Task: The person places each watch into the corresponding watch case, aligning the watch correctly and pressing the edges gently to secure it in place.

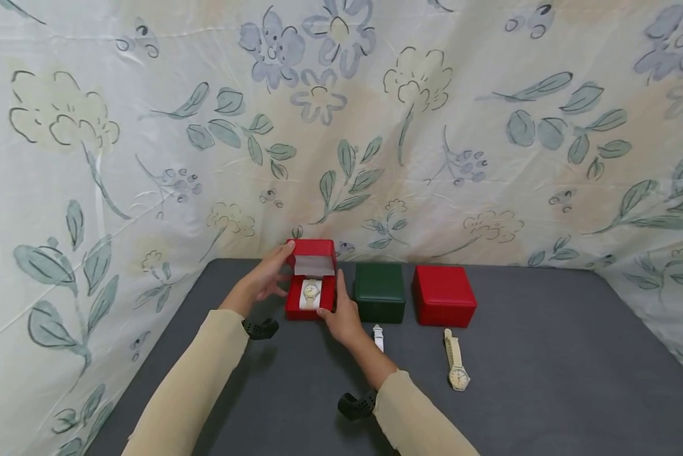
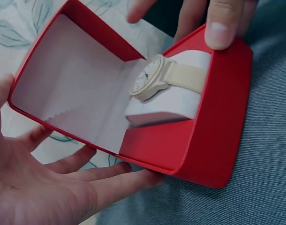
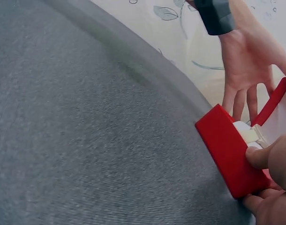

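Note:
An open red watch box stands at the table's back left, its lid raised. Inside it, a cream-strapped wristwatch with a pale dial is wrapped round a white cushion. My left hand is at the box's left side, thumb on the lid's edge. In the left wrist view its other fingers stretch fairly straight along the side of the box. My right hand grips the near right corner, with the thumb over the front rim, as the right wrist view also shows.
A green box and a second red box, both closed, stand right of the open one. In front lie a white strap, partly hidden by my right arm, and a cream wristwatch. Floral cloth hangs behind the dark table.

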`<state>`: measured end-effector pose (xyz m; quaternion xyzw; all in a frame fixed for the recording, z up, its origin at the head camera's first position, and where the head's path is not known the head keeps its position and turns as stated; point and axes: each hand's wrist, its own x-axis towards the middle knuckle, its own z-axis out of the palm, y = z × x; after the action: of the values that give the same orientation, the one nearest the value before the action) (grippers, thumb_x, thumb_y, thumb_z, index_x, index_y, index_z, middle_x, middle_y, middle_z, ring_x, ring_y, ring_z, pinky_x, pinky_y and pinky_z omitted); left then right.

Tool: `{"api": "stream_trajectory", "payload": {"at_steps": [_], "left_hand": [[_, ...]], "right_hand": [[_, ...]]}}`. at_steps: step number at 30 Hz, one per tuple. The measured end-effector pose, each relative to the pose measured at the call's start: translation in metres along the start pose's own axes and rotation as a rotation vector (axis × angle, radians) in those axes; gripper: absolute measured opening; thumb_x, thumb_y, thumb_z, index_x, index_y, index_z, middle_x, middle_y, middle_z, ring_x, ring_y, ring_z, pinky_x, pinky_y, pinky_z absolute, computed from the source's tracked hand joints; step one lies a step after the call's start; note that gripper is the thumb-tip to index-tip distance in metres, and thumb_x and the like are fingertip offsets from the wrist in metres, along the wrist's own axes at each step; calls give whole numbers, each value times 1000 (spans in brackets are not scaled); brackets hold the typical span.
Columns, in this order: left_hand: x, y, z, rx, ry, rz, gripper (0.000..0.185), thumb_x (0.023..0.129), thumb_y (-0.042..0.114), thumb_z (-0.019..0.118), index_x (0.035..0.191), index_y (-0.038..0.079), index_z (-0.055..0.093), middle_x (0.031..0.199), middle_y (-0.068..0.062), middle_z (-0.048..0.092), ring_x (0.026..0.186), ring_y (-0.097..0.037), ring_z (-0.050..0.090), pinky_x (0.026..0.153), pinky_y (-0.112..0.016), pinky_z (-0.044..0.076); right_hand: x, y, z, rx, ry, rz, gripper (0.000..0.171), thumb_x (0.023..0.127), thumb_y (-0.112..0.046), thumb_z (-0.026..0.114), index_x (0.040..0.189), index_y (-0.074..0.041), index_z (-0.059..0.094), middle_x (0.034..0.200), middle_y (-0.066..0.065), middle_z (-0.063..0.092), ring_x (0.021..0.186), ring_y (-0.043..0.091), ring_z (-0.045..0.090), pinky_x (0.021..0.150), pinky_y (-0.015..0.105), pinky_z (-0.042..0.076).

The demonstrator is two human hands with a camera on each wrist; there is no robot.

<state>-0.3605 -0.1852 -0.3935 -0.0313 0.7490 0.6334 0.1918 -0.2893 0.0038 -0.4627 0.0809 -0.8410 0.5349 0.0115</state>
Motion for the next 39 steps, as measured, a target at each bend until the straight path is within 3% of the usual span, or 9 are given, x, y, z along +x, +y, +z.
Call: {"api": "stream_trajectory", "payload": {"at_steps": [4, 8, 13, 17, 21, 25, 30, 33, 39], "left_hand": [[-2, -5, -1, -7, -5, 15, 80, 91, 66, 46, 152, 26, 14, 159, -10, 17, 142, -51, 23, 97, -71, 38], [-5, -10, -2, -6, -12, 33, 79, 92, 64, 46, 153, 27, 13, 160, -10, 14, 142, -51, 23, 98, -71, 37], [-8, -16, -4, -9, -23, 61, 78, 93, 62, 47, 153, 26, 13, 161, -10, 13, 142, -51, 22, 100, -71, 36], [-10, -24, -6, -29, -55, 96, 71, 95, 55, 48, 152, 26, 16, 160, -11, 15, 144, -48, 20, 103, -70, 33], [-14, -36, -9, -75, -90, 156, 58, 100, 42, 45, 150, 20, 24, 158, -11, 21, 144, -44, 24, 109, -67, 30], [-17, -51, -9, -39, -66, 211, 49, 101, 32, 47, 144, 14, 34, 156, -10, 27, 141, -38, 32, 111, -56, 36], [-21, -61, -4, 70, -23, 264, 52, 96, 22, 59, 142, 16, 37, 158, -11, 23, 143, -36, 29, 111, -51, 37], [-23, -62, -2, 88, -13, 266, 52, 96, 17, 58, 143, 15, 36, 159, -12, 25, 145, -35, 26, 113, -54, 32], [-23, -61, 0, 82, -17, 256, 51, 98, 14, 54, 144, 14, 33, 157, -13, 29, 143, -35, 31, 114, -52, 33]], "right_hand": [[4, -3, -4, -24, -36, 22, 103, 86, -9, 71, 156, -20, -3, 152, 17, 38, 132, 33, 46, 99, 47, 50], [3, -7, -9, 40, -78, 63, 103, 89, -15, 67, 155, -17, -11, 152, 21, 37, 134, 36, 45, 101, 49, 48], [1, -13, -12, 155, -112, 146, 105, 87, -43, 65, 155, -19, -11, 158, 18, 27, 144, 36, 31, 109, 56, 38], [0, -14, -13, 200, -115, 182, 104, 86, -69, 50, 156, -18, -8, 160, 18, 21, 146, 37, 26, 113, 61, 28], [-1, -13, -15, 211, -110, 192, 99, 87, -77, 32, 156, -17, -6, 163, 12, 12, 149, 36, 17, 117, 63, 15], [-1, -10, -14, 198, -108, 216, 92, 90, -75, 28, 156, -19, -3, 164, 7, 7, 150, 35, 11, 117, 64, 11], [0, -5, -9, 174, -129, 173, 78, 98, -51, 42, 156, -11, 8, 162, 12, 19, 147, 34, 22, 116, 61, 21], [0, -4, -6, 145, -135, 130, 73, 100, -39, 46, 155, -7, 12, 159, 15, 25, 145, 34, 29, 114, 60, 26], [-1, -4, -4, 136, -122, 116, 71, 100, -36, 47, 155, -7, 13, 158, 16, 27, 143, 35, 31, 113, 60, 29]]}}
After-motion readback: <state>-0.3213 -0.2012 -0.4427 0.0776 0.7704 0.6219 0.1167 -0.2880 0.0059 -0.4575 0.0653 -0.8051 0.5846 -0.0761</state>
